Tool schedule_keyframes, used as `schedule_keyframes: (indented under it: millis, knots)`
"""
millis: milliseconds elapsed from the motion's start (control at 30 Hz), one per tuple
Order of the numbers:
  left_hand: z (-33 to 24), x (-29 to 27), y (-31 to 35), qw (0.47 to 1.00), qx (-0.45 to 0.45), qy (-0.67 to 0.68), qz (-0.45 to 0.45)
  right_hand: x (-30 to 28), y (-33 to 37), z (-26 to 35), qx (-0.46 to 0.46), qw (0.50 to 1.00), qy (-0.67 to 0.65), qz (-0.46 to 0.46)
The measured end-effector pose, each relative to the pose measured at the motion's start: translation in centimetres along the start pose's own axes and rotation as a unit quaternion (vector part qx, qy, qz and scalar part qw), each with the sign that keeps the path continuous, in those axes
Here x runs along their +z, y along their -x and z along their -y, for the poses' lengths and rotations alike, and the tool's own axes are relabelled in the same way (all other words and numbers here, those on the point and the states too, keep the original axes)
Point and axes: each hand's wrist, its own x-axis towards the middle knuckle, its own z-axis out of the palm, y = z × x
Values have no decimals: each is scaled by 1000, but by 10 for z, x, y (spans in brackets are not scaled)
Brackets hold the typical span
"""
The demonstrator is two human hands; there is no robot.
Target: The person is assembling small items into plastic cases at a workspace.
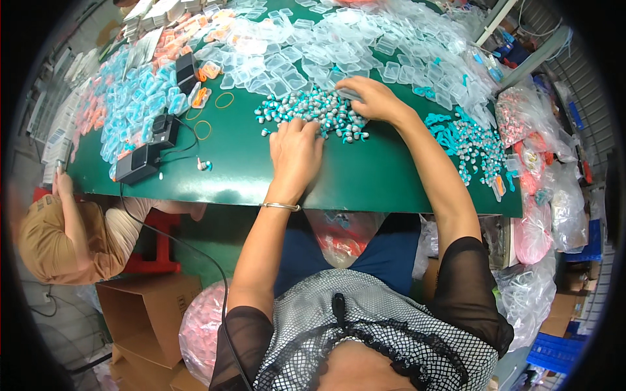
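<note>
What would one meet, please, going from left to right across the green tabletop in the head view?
Blue cases, lower rubber band, left hand, right hand, right-side teal-and-grey pieces.

1. Bench (222, 179): smooth, glossy.
2. Small pieces (312, 104): smooth, plastic-looking.
3. Clear cases (292, 81): thin, shiny plastic.
4. Bangle (281, 206): polished metal.
5. Carton (175, 303): matt cardboard.
6. Sleeve (466, 293): sheer cloth.
7. Bag (565, 225): crinkled, glossy plastic film.
</note>
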Motion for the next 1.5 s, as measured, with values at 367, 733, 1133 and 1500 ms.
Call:
schedule_keyframes:
  millis: [367,733,1133,1500]
  knots:
    - [-4,30,2,995,28,-91,-12,-2,85,21,-26,982,7,-188]
    - [-40,14,27,965,11,248,81,8,198,88,-25,986,93,-136]
    - [-59,24,27,968,27,189,164,-27,270,16,264,876,210,-344]
    - [-70,24,39,981,-6,129,142,-39,260,-8,360,856,302,-217]
